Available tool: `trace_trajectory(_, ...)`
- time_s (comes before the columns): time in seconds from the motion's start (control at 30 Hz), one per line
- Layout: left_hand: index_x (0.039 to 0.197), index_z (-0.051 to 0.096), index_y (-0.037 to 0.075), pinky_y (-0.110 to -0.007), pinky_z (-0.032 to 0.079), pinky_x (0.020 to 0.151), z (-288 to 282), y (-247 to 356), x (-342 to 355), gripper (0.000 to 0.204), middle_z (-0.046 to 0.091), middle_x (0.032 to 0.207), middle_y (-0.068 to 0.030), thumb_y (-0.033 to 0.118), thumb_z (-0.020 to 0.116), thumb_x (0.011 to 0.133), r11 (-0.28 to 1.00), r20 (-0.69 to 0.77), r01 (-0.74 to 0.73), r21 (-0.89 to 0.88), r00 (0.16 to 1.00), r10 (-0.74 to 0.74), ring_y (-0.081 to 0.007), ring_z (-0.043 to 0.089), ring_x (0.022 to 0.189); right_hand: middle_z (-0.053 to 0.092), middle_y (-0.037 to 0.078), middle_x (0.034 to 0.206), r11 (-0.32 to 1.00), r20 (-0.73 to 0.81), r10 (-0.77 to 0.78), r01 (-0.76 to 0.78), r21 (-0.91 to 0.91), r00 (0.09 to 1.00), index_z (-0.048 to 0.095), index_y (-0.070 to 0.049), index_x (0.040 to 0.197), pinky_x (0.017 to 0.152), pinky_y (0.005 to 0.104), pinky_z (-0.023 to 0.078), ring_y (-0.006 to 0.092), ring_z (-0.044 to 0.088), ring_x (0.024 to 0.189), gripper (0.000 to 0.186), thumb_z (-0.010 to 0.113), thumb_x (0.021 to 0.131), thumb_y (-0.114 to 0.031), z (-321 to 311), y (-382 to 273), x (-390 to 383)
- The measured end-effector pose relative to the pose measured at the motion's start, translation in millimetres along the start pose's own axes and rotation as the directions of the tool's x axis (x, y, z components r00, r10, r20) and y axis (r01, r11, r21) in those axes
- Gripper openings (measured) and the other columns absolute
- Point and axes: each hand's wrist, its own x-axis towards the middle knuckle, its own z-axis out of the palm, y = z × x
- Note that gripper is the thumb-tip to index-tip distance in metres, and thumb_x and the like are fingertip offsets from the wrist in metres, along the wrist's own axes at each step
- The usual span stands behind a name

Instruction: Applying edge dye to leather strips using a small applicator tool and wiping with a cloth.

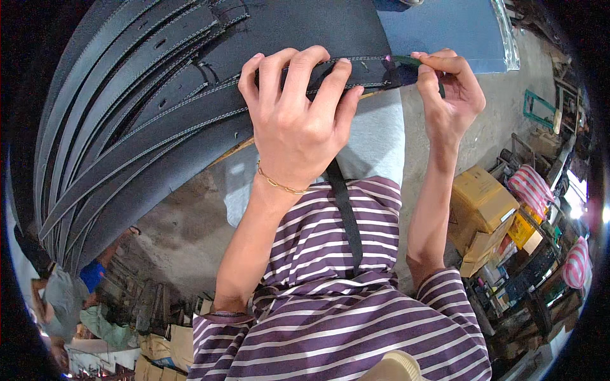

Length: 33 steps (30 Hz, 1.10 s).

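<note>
So, a black strap (190, 116) with 2 rows of white stitching is laid across the dark desk (337, 25), right along the near edge. Its end is being held down by the left hand (298, 101), which is spread over it, fingers parted, fingertips rested on top. At the strap's tip, a thin green strip (406, 61) is pinched between thumb and index finger by the right hand (448, 89). What's tucked behind those fingers can't really be made out.

Off to the left, a whole bunch of similar stitched straps (82, 146) is fanned out, some with slots punched in them. To the right of the dark top, a blue-grey surface (438, 32) can be seen. A gold chain bracelet (274, 184) is worn on the left wrist. On the right side, a cardboard box (480, 200) is surrounded by clutter, and at lower left another person (67, 301) is partly shown.
</note>
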Motion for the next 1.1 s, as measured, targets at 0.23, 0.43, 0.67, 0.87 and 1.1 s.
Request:
trace_trajectory(0.23,0.097,0.076,0.014,-0.044,0.04,0.093,0.3,0.1,-0.4,0.028,0.064,0.106,-0.0021,0.022,0.083,0.071,1.0,-0.009,0.002,0.006,1.0,-0.002,-0.0266,0.056,0.1,0.068,0.008,0.088,1.0,0.003,0.009,-0.009,-0.002,1.0,0.067,0.007,0.09,0.072,0.021,0.051,0.0092,0.062,0.078,0.009,0.063,0.083,0.012,-0.7,1.6,0.6)
trace_trajectory(0.43,0.097,0.077,0.013,-0.043,0.04,0.093,0.2,0.2,-0.1,0.027,0.065,0.106,-0.002,0.022,0.083,0.072,1.0,-0.006,-0.004,0.005,1.0,0.004,-0.0263,0.056,0.1,0.068,0.007,0.088,1.0,0.035,-0.009,0.009,0.015,0.999,0.067,0.007,0.09,0.07,0.0209,0.051,0.0088,0.062,0.077,0.008,0.063,0.084,0.011,-0.4,1.5,0.4)
trace_trajectory(0.67,0.097,0.077,0.013,-0.042,0.041,0.093,0.0,-0.9,0.2,0.028,0.065,0.106,-0.0021,0.022,0.083,0.071,1.0,-0.017,-0.012,0.011,1.0,0.012,-0.0261,0.057,0.1,0.067,0.007,0.087,0.998,0.026,0.0,-0.002,0.062,1.0,0.068,0.007,0.091,0.068,0.0206,0.05,0.008,0.061,0.075,0.009,0.064,0.084,0.012,-3.6,5.1,3.4)
trace_trajectory(0.87,0.097,0.077,0.014,-0.042,0.041,0.093,1.0,-1.0,-0.7,0.028,0.065,0.106,-0.0022,0.022,0.083,0.071,1.0,-0.017,-0.012,0.015,1.0,0.012,-0.0263,0.057,0.1,0.068,0.007,0.087,0.999,0.06,-0.048,0.049,-0.005,0.997,0.068,0.007,0.09,0.068,0.0208,0.05,0.0074,0.06,0.075,0.008,0.064,0.084,0.011,-0.1,2.0,2.6)
trace_trajectory(1.1,0.098,0.077,0.013,-0.042,0.041,0.093,-1.5,0.5,0.2,0.027,0.065,0.107,-0.0024,0.022,0.083,0.072,1.0,-0.011,-0.01,0.018,1.0,0.01,-0.0262,0.056,0.1,0.068,0.007,0.088,0.997,0.046,0.039,-0.042,0.062,0.998,0.068,0.007,0.089,0.073,0.0205,0.051,0.0081,0.062,0.08,0.007,0.065,0.084,0.01,-1.2,-1.9,3.1)
